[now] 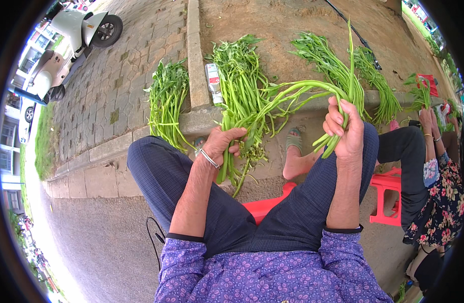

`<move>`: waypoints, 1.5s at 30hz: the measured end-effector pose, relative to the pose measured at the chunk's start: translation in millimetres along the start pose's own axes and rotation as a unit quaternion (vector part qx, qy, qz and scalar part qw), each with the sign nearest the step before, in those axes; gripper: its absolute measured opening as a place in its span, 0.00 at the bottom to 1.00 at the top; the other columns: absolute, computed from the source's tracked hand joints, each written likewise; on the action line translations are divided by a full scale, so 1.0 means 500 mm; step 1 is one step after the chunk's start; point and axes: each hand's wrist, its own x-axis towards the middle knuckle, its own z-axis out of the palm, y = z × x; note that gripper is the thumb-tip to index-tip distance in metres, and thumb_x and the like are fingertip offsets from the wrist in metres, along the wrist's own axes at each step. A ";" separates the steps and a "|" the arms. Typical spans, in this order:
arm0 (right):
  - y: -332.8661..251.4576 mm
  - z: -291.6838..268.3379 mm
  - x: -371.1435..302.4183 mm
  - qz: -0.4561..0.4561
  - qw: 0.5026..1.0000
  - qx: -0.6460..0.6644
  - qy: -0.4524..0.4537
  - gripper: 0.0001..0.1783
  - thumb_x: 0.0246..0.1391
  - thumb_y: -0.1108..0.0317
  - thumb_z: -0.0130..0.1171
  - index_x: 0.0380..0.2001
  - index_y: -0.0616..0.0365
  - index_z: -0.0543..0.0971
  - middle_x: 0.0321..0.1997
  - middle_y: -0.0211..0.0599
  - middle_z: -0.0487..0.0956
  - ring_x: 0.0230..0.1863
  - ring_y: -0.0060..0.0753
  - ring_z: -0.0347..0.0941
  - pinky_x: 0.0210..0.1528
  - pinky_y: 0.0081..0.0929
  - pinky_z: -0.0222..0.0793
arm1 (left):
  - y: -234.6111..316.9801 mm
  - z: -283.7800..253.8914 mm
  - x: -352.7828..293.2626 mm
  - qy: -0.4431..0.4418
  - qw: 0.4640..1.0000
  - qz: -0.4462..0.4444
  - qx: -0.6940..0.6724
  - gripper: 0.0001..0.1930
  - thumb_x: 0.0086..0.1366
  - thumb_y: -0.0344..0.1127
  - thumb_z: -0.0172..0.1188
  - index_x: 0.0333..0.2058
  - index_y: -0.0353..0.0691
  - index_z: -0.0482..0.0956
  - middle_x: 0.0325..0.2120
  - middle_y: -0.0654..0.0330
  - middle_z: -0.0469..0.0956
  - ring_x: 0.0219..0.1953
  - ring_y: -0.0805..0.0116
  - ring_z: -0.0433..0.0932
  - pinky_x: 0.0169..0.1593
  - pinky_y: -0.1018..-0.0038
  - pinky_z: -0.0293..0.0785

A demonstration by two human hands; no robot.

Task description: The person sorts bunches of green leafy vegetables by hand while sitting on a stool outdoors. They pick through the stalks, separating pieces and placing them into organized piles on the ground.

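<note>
My left hand [222, 146] is closed around a bunch of water spinach [224, 174], its cut stem ends poking out below the fist. My right hand [345, 123], raised over my right knee, grips several long water spinach stems [333, 145]. One of these stands upright; others arch left toward the left hand. Beyond the left hand a thick pile of water spinach [239, 63] lies across the kerb, and where it ends and the held bunch begins is hard to tell. More piles lie to the left [167, 93] and right [330, 58].
A carton-like white and red package [213, 81] lies beside the middle pile. Concrete kerb [103, 179] runs ahead of my knees. I sit on a red stool [264, 206]. At right, another person's hands [428, 121] hold greens near a second red stool [387, 194]. A white scooter [65, 55] stands far left.
</note>
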 end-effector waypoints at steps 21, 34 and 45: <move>-0.001 -0.016 0.011 -0.045 0.997 -0.033 0.046 0.14 0.53 0.63 0.51 0.34 0.65 0.76 0.15 0.23 0.64 0.11 0.14 0.55 0.16 0.17 0.54 | 0.006 0.010 -0.018 -0.050 0.999 -0.021 -0.001 0.04 0.57 0.28 0.60 0.30 0.37 0.74 0.21 0.63 0.74 0.11 0.82 0.60 0.14 0.81 0.60; -0.040 -0.065 0.047 -0.041 0.999 0.008 0.027 0.14 0.55 0.61 0.50 0.35 0.62 0.75 0.17 0.20 0.62 0.13 0.13 0.54 0.19 0.16 0.53 | 0.003 0.029 -0.031 -0.111 0.990 -0.028 0.085 0.05 0.54 0.28 0.61 0.29 0.38 0.74 0.20 0.62 0.76 0.12 0.81 0.62 0.16 0.81 0.60; -0.084 -0.050 0.138 -0.014 0.997 -0.072 0.011 0.15 0.55 0.63 0.50 0.37 0.66 0.73 0.18 0.21 0.63 0.14 0.13 0.54 0.20 0.17 0.53 | 0.001 0.036 -0.025 -0.114 0.988 -0.034 0.093 0.03 0.58 0.30 0.58 0.30 0.38 0.74 0.22 0.61 0.77 0.11 0.83 0.60 0.18 0.80 0.64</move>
